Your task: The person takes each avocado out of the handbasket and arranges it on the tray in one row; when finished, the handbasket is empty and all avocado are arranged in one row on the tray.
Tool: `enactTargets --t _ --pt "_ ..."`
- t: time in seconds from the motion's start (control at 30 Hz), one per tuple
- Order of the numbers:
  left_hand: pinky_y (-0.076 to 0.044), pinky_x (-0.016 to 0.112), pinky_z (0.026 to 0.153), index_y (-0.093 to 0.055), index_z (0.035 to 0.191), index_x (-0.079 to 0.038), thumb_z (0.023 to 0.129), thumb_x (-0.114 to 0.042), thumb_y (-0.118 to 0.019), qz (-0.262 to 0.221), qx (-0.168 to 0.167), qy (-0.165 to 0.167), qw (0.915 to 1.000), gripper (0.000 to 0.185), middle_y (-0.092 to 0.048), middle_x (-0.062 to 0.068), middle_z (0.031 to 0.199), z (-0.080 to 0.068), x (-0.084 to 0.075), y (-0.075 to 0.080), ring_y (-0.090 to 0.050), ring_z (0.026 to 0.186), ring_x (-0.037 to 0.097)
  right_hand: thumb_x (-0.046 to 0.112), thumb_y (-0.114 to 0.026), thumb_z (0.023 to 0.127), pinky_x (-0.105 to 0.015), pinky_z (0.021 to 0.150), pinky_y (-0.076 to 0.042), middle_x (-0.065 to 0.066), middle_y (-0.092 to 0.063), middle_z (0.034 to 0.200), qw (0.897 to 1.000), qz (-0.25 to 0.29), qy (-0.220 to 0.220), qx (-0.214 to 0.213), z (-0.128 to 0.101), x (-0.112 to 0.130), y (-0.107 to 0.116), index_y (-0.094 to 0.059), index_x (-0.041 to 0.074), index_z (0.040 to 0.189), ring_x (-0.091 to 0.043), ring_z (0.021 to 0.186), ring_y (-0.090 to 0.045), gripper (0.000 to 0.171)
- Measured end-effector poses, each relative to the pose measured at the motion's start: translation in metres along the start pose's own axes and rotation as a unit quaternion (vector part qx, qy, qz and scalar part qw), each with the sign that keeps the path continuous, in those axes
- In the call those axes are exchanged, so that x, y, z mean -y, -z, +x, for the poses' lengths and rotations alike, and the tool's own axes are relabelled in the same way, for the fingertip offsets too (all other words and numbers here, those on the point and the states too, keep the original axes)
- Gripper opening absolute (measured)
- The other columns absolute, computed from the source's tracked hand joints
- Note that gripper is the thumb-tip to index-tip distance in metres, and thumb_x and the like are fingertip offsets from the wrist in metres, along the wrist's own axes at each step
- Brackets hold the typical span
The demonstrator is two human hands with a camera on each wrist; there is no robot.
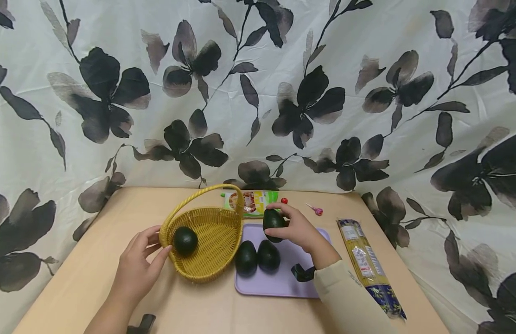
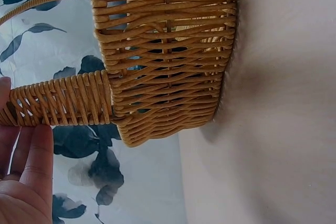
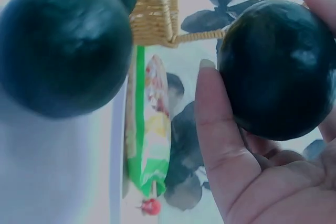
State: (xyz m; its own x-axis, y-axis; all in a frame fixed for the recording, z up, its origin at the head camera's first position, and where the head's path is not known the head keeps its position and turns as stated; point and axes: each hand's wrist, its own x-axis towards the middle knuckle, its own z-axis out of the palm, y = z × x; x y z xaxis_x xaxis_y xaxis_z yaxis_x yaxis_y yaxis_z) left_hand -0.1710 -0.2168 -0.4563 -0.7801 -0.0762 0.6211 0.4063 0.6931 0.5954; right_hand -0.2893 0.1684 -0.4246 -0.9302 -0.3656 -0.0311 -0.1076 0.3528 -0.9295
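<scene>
Your left hand (image 1: 136, 264) is resting against the near left rim of the yellow wicker basket (image 1: 216, 250), fingers (image 2: 31, 156) straight and relaxed along the weave where the handle meets the rim, not curled round anything. The basket is tipping toward you on the tan table (image 1: 74, 278), and one dark green avocado (image 1: 185, 240) is lying inside it near your fingertips.

Just right of the basket, the lilac tray (image 1: 283, 283) is carrying two more avocados (image 1: 258, 256) that are sitting side by side and touching at its left half. A small black object (image 1: 302, 272) is lying on the tray beside your right wrist.

Your right hand (image 1: 297, 227) is gripping a fourth avocado (image 1: 273, 221) over the tray's far edge, thumb (image 3: 215, 124) and fingers curling round it, close to the basket's handle.

Behind the tray a green snack packet (image 1: 251, 203) is lying flat, with a red-tipped lollipop (image 1: 284, 201) just beside it and a pink lollipop (image 1: 316, 210) farther right. At the table's right edge a long spaghetti packet (image 1: 368, 264) is lying lengthwise.
</scene>
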Motion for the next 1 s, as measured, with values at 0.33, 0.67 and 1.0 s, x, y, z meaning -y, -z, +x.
enactTargets --t 0.33,0.67,1.0 --pt "-0.049 -0.001 0.092 -0.058 0.135 -0.003 0.079 0.011 -0.081 -0.010 -0.003 -0.001 0.9999 0.062 -0.063 0.007 0.114 0.000 0.001 0.001 -0.051 0.107 -0.013 0.020 -0.086 0.083 -0.045 0.093 -0.064 -0.017 -0.062 0.134 0.999 -0.010 -0.022 -0.036 -0.015 -0.019 0.007 -0.057 0.026 0.144 -0.033 0.117 -0.059 0.068" --pt "-0.049 -0.001 0.092 -0.058 0.135 -0.003 0.079 0.011 -0.082 -0.011 -0.005 -0.003 0.9999 0.062 -0.064 0.008 0.114 0.000 0.002 -0.001 -0.051 0.107 -0.014 0.022 -0.087 0.083 -0.045 0.091 -0.065 -0.018 -0.070 0.118 0.996 -0.007 -0.054 -0.069 -0.027 -0.040 0.012 -0.057 0.019 0.143 -0.028 0.106 -0.066 0.068" --pt "-0.049 -0.002 0.093 -0.058 0.135 -0.002 0.079 0.011 -0.081 -0.016 -0.007 -0.003 0.9998 0.062 -0.064 0.008 0.113 -0.001 0.003 -0.001 -0.051 0.107 -0.013 0.027 -0.089 0.081 -0.039 0.084 -0.065 -0.016 -0.063 0.126 0.992 -0.013 -0.080 -0.097 -0.036 -0.058 0.011 -0.060 0.022 0.142 -0.031 0.113 -0.059 0.068"
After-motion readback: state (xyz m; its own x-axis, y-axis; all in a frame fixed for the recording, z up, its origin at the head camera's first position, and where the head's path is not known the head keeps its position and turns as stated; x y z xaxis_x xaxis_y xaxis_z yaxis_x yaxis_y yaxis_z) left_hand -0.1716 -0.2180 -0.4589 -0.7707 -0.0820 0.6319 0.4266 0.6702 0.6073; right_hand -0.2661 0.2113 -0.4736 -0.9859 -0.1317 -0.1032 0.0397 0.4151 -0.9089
